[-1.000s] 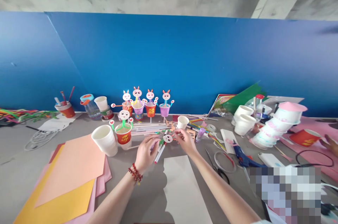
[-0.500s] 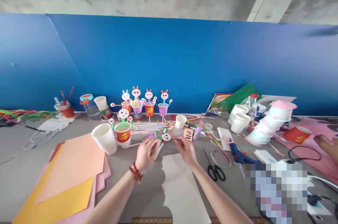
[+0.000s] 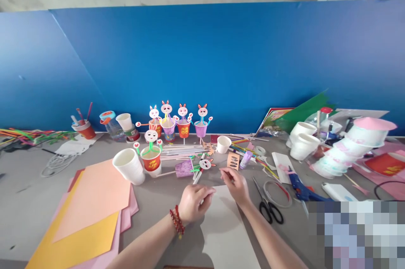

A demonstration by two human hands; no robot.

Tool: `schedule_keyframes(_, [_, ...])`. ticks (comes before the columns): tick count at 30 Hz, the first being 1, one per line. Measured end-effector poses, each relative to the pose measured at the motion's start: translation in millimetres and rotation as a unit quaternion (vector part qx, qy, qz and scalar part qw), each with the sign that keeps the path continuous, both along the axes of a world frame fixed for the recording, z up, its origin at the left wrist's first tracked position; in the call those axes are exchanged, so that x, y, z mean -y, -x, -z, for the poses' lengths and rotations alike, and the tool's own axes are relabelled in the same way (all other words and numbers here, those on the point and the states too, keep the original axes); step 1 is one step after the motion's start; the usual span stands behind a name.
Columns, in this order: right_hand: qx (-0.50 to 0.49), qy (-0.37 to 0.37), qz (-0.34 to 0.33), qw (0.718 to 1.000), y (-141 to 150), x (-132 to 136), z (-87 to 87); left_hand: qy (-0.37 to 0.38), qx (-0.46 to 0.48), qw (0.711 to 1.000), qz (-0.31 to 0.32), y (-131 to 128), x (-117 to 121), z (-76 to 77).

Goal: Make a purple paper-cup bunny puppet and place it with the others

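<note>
Head view: rabbit figure (image 3: 186, 168) sideways on grey table (image 3: 25, 210) (blue partition (image 3: 202, 58) behind).

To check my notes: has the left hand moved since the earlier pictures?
Yes, the left hand came toward the camera and rightward, judged against the front red rabbit cup.

Gap btwn L hand (image 3: 195, 204) & papers (image 3: 96, 195), cups (image 3: 130, 169) beyond

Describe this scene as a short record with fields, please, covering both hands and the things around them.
Left hand: curled, at the sheet's left edge; no held object visible
Right hand: pinched, near the sheet's far end; contents unclear
Purple cup: on its side, left of the lying rabbit
Upright rabbits: five, in cups
Right of hands: scissors, glue gun
</note>
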State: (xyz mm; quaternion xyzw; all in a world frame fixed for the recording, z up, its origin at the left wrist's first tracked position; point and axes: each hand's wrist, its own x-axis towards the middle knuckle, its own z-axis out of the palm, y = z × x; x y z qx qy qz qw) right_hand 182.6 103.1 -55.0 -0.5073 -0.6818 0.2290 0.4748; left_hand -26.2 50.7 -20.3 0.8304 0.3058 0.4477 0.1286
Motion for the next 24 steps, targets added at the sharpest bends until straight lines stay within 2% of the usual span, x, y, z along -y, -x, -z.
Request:
schedule_keyframes(7, [0.009, 0.013, -0.036, 0.999, 2.6, 4.2, -11.4, 0.003, -0.044, 0.998, 0.047, -2.4, -0.7, 8.8])
schedule_keyframes(13, [-0.030, 0.023, -0.036, 0.999, 2.5, 6.8, -24.9, 0.020, -0.013, 1.000, 0.015, 2.1, -3.4, 14.7])
schedule_keyframes(24, [-0.026, 0.032, -0.060, 0.997, 5.5, 4.3, -22.7, 0.007, -0.034, 0.999, 0.016, 0.4, -3.5, 19.2])
